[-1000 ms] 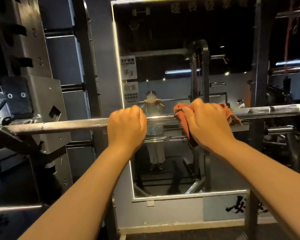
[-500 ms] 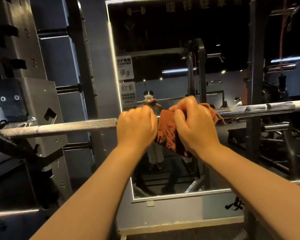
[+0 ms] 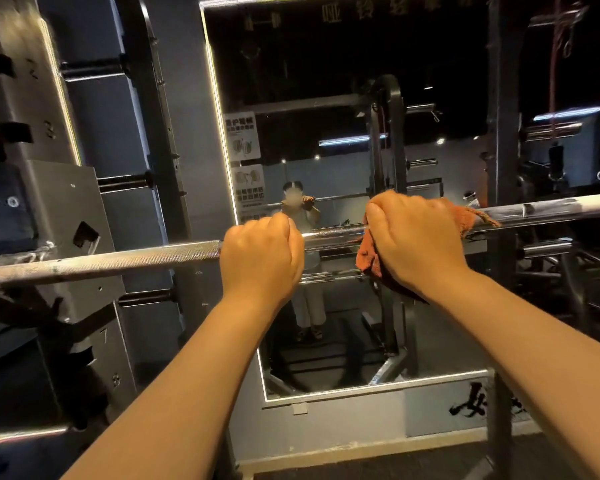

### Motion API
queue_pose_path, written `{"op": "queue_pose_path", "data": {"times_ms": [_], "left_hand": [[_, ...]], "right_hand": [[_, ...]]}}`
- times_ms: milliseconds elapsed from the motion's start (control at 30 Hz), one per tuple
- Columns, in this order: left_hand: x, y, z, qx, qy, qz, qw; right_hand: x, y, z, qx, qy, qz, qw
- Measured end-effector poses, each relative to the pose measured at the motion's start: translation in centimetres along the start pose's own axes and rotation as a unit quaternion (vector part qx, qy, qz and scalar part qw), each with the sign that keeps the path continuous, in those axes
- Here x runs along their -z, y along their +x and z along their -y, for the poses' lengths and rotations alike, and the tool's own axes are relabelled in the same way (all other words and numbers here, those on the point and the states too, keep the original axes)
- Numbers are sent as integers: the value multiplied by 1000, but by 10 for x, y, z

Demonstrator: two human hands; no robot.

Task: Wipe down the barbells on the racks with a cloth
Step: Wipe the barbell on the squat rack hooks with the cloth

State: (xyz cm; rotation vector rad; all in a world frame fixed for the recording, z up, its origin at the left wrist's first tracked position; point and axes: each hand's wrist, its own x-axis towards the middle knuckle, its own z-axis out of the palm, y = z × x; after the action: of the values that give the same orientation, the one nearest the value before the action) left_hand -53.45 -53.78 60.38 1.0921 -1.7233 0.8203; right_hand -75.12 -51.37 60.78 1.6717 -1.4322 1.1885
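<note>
Nearest to me, my left hand (image 3: 262,252) has its fingers curled tight round the bare barbell (image 3: 118,259), steadying it I guess. A bit to the right, my right hand (image 3: 416,237) is clamped on the orange cloth (image 3: 369,256). The cloth is wrapped over the bar, with a frayed end poking out on the right. The bar rests on the rack (image 3: 59,209) at the left and runs right across in front of the mirror (image 3: 326,98) further back. So I reckon I'm mid-wipe on the middle stretch. Next is probably sliding the cloth out toward the right end, squeezed all round, then moving my left hand to do the knurled left part.
</note>
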Motion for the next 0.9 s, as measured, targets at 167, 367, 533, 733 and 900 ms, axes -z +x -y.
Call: {"op": "queue_pose_path", "data": {"times_ms": [167,367,533,733,900], "left_hand": [[0,1,0,6,-16,7,1000],[-1,0,3,-5,-16,11,1000],[5,3,-11,46,-50,33,997],[3,18,-44,-15,-19,88,996],[-2,19,-53,-13,24,101,995]], "right_hand": [[-13,-26,22,20,-14,-5,1000],[10,-6,-6,83,-74,60,992],[19,21,15,-15,-56,148,987],[-13,-20,11,88,-26,-8,996],[7,-14,-21,125,9,25,992]]}}
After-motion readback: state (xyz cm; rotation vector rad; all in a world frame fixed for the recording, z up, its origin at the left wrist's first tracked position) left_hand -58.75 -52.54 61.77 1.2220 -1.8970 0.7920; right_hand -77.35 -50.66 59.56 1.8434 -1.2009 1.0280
